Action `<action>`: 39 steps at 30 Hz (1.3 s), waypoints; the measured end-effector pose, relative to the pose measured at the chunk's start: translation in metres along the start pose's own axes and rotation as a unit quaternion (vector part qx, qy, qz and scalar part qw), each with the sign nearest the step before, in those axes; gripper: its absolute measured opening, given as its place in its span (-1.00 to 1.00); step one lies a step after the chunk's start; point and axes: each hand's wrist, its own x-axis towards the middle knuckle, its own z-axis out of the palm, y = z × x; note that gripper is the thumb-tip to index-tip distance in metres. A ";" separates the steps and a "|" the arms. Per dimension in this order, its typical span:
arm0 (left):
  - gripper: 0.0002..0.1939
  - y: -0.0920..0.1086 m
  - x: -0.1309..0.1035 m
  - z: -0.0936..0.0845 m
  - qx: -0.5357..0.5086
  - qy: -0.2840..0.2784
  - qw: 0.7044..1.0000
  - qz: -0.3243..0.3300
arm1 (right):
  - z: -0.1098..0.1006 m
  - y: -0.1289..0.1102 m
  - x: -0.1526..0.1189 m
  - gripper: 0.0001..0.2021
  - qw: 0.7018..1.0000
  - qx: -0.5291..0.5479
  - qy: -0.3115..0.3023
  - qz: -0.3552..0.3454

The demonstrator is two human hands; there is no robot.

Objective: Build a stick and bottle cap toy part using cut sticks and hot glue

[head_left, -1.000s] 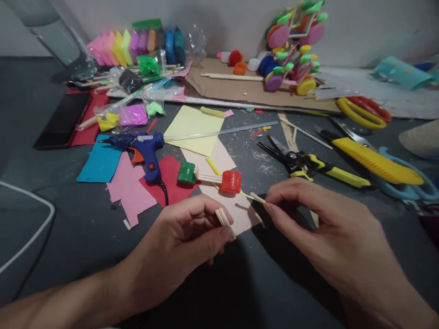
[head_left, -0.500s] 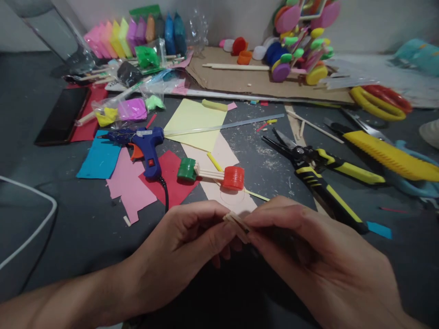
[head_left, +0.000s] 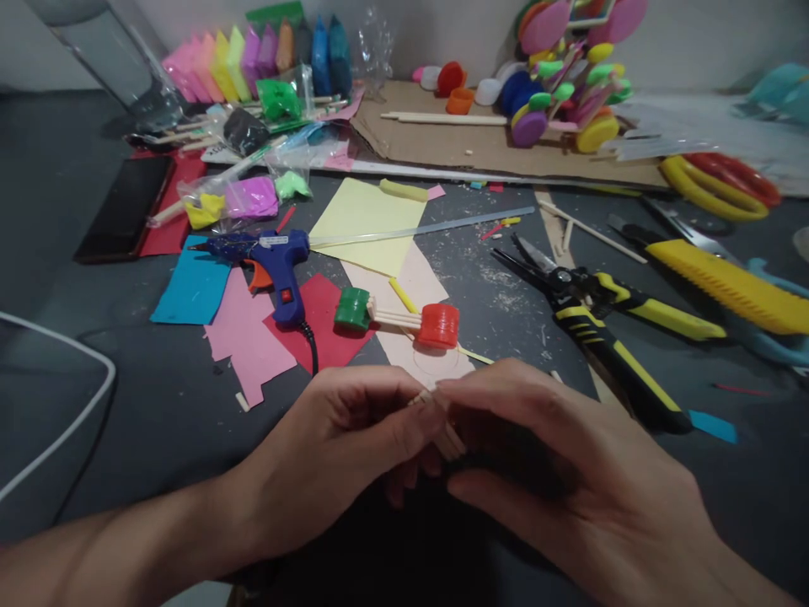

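Observation:
Between the thumb and fingers of my left hand (head_left: pixel 372 430) is a small bundle of short wooden sticks (head_left: pixel 451 440), lying side by side and tilted. My right hand (head_left: pixel 569 464) curves around the right side of the bundle, thumb and index finger apart. Its index fingertip is at the upper end of the sticks; whether it presses on them I cannot tell. Just beyond my hands lies a piece made of green bottle caps (head_left: pixel 352 309) and red bottle caps (head_left: pixel 440 326), joined by thin wooden sticks (head_left: pixel 397 316).
A blue glue gun (head_left: pixel 278 261) lies left of centre on coloured paper. Black-yellow pliers (head_left: pixel 587 316) and a yellow cutter (head_left: pixel 726 282) are at right. Behind stand a colourful cap-and-stick model (head_left: pixel 562 84) and several clay packets (head_left: pixel 253 63). A white cable (head_left: pixel 94 362) curves at left.
The thumb of my right hand has come away from the sticks and dropped lower, opening a gap to the index finger. My left hand keeps its grip. The view has shifted slightly.

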 end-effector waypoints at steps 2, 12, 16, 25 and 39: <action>-0.72 0.001 0.000 -0.002 0.008 -0.013 0.999 -0.036 | -0.002 0.001 0.003 -0.64 1.000 0.008 -0.025 -0.008; -0.74 0.005 0.002 -0.003 -0.004 -0.055 0.992 -0.115 | -0.001 0.004 0.003 -0.67 0.999 0.043 -0.019 -0.013; -0.71 0.005 -0.001 -0.001 0.010 -0.039 0.995 -0.092 | -0.001 0.006 0.003 -0.65 0.999 0.024 0.004 -0.033; -0.76 0.004 -0.001 0.002 -0.015 -0.018 0.998 -0.053 | 0.001 0.004 0.006 -0.69 0.999 0.034 0.012 -0.027; -0.73 -0.005 0.003 -0.001 -0.066 0.009 0.998 0.012 | -0.003 0.007 0.003 -0.69 0.995 -0.063 0.049 -0.062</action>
